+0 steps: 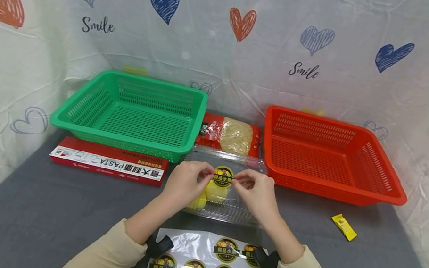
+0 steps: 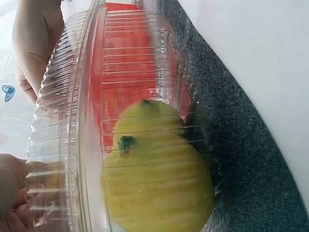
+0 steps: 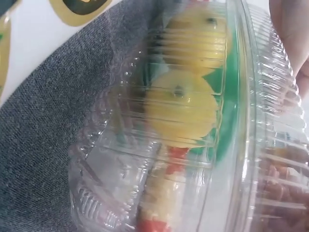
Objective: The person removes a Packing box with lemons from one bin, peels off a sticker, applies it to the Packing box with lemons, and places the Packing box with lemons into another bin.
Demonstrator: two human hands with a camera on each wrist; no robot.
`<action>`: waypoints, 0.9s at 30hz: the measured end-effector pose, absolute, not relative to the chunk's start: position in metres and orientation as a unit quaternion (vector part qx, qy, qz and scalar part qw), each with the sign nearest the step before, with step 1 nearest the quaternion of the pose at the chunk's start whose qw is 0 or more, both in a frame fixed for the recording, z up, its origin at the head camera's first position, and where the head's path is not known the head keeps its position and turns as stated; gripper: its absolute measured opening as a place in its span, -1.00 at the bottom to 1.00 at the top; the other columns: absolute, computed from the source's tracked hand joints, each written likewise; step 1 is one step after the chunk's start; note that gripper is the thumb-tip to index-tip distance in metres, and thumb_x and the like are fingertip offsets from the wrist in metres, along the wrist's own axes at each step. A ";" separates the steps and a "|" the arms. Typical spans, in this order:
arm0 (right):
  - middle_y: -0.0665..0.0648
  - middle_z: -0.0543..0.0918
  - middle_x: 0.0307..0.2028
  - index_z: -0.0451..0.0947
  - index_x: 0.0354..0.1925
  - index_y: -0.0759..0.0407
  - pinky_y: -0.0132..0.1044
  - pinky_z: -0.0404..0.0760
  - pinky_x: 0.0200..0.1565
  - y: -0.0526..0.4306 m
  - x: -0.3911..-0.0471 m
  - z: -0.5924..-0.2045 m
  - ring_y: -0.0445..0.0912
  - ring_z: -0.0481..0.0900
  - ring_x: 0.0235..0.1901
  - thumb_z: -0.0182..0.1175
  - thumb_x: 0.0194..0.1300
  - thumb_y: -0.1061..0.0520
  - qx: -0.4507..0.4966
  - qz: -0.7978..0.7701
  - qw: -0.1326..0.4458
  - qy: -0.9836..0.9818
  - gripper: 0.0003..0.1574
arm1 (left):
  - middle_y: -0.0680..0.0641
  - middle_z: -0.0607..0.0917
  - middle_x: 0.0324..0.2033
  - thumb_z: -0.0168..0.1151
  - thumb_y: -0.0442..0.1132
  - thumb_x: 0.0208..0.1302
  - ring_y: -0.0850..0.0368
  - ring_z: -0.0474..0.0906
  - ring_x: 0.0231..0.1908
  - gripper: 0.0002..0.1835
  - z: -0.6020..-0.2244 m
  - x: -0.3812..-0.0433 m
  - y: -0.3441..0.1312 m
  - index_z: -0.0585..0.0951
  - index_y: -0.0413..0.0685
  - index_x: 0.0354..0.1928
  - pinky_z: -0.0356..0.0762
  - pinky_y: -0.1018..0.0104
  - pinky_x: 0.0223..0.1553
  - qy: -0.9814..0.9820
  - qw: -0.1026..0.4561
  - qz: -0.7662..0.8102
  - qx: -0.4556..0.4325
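Over a clear plastic clamshell box (image 1: 232,214) a round black-and-gold sticker (image 1: 223,177) is held by both hands. My left hand (image 1: 188,178) pinches its left edge between thumb and forefinger; the right hand (image 1: 259,192) pinches the right edge the same way. The sticker lies close over the lid, which is closed. Inside the box are yellow round fruits (image 2: 159,188) with small green stem ends, grouped toward the left side. Ribbed walls of the box fill both wrist views, and the fingers there show beyond the lid.
In front lies a white sheet of matching stickers (image 1: 195,245). Behind stand a green basket (image 1: 122,142) and a red basket (image 1: 329,190), with a red bag of pale food (image 1: 235,137) between them. A red pasta box (image 1: 108,161) lies left, a small yellow packet (image 1: 344,227) right.
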State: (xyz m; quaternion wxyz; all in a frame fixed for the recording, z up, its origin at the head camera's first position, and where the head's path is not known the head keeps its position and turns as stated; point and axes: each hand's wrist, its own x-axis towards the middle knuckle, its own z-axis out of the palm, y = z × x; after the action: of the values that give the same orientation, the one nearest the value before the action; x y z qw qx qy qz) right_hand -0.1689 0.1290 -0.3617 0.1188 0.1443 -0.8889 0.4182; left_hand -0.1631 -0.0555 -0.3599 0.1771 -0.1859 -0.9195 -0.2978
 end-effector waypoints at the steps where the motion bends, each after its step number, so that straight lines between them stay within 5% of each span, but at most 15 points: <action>1: 0.05 0.66 -0.54 0.65 -0.44 0.20 -0.34 0.56 -0.47 0.129 -0.170 -0.362 -0.19 0.55 -0.58 0.33 0.02 0.27 0.144 0.417 0.119 -0.890 -0.95 | 0.06 0.68 -0.48 0.31 -0.29 0.09 0.22 0.57 -0.46 -0.95 -0.360 -0.164 -0.055 0.68 -0.03 -0.37 0.44 0.42 -0.51 -0.922 0.178 -0.289 -0.184; 27: 0.00 0.60 -0.59 0.65 -0.37 0.18 -0.36 0.37 -0.64 0.121 -0.177 -0.370 -0.20 0.39 -0.68 0.29 -0.02 0.30 0.123 0.369 0.131 -0.912 -0.86 | 0.03 0.64 -0.45 0.36 -0.21 0.05 0.11 0.56 -0.40 -0.92 -0.363 -0.173 -0.048 0.74 0.02 -0.38 0.53 0.30 -0.54 -0.951 0.178 -0.179 -0.179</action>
State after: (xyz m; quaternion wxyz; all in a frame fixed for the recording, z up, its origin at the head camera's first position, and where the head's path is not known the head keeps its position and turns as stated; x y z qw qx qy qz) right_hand -0.1773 0.1213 -0.3699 0.1314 0.1225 -0.9120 0.3688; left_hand -0.1731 -0.0476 -0.3629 0.1780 -0.1792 -0.9508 -0.1791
